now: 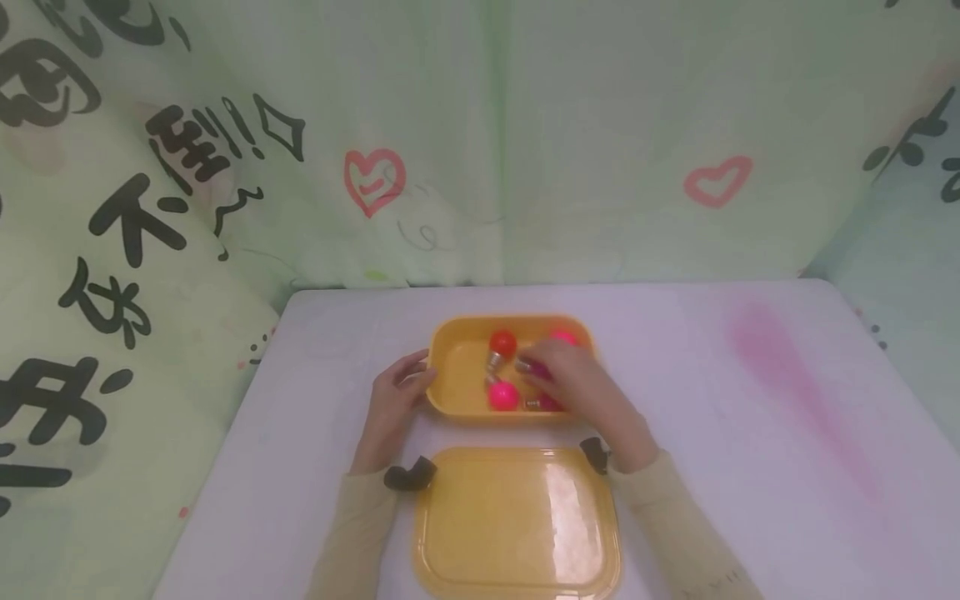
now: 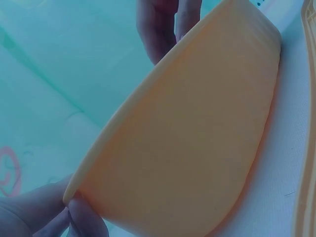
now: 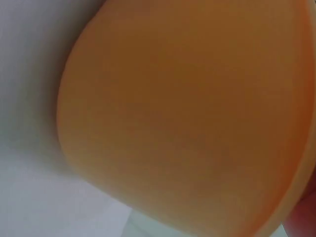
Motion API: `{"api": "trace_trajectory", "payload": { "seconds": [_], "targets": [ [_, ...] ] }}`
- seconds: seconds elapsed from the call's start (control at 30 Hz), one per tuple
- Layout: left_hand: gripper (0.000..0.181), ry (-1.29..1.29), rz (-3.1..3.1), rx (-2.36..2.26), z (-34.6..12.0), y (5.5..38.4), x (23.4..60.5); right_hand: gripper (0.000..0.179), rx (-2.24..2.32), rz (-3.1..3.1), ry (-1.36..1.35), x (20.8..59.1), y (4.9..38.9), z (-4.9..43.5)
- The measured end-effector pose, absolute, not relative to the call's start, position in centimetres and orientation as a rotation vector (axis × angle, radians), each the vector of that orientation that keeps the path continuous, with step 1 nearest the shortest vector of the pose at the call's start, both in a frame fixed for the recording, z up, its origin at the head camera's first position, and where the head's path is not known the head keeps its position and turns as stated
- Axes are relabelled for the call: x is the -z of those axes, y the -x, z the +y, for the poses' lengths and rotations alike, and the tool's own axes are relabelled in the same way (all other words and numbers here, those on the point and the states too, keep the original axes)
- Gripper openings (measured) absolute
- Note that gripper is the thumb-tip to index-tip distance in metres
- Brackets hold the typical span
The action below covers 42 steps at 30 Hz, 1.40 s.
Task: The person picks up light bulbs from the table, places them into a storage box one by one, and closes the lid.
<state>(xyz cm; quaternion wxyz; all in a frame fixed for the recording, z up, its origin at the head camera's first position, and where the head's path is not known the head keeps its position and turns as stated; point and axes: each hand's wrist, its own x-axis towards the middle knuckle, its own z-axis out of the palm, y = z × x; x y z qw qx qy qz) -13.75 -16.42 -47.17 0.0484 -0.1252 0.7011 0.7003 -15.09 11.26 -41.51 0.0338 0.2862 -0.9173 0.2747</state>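
A yellow plastic container (image 1: 459,367) lies on the table with several small toy light bulbs inside, round and coloured with silvery screw bases. My left hand (image 1: 397,396) grips its left rim; the left wrist view has thumb and fingers (image 2: 86,217) pinching the edge. Reaching in over the right side, my right hand (image 1: 573,375) holds a purple bulb (image 1: 538,369) between thumb and fingers, its base pointing left. A red bulb (image 1: 503,343) and a pink bulb (image 1: 503,396) sit near the middle. Another pink bulb (image 1: 562,337) and a purple one (image 1: 551,404) are partly hidden by my right hand.
In front of the container a yellow lid (image 1: 510,525) lies flat on the white table (image 1: 750,433), between my forearms. Behind the table hangs a pale green cloth (image 1: 600,125) with drawn hearts and black writing.
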Motion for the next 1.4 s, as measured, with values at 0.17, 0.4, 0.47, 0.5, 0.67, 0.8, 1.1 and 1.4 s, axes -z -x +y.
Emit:
{"api": "trace_trajectory", "payload": {
  "seconds": [0.17,0.4,0.47,0.5,0.67,0.8,1.1,1.4],
  "targets": [
    [0.039,0.378,2.129,-2.155,-16.4,13.6,47.0,0.019,-0.819,-2.803,-0.897,42.2,15.5,10.7],
    [0.041,0.379,2.103,-2.177,-16.4,13.6,47.2,0.017,-0.782,-2.824,-0.908,43.1,16.1,10.2],
    [0.042,0.372,2.100,-2.178,-16.5,13.7,47.3,0.018,-0.808,-2.839,-0.905,43.1,16.1,10.1],
    [0.042,0.367,2.096,-2.181,-16.5,13.7,47.4,0.017,-0.810,-2.844,-0.907,43.2,16.2,10.0],
    [0.042,0.357,2.106,-2.176,-16.5,13.8,47.4,0.016,-0.813,-2.854,-0.932,43.4,16.4,9.7],
    [0.041,0.372,2.113,-2.171,-16.3,13.9,47.3,0.016,-0.805,-2.859,-0.933,43.7,16.5,9.8],
    [0.042,0.381,2.141,-2.126,-16.0,14.0,47.5,0.015,-0.795,-2.775,-0.968,44.5,16.5,10.3],
    [0.041,0.386,2.129,-2.167,-16.3,13.9,47.3,0.019,-0.710,-2.756,-0.988,43.8,16.4,10.2]
  ]
}}
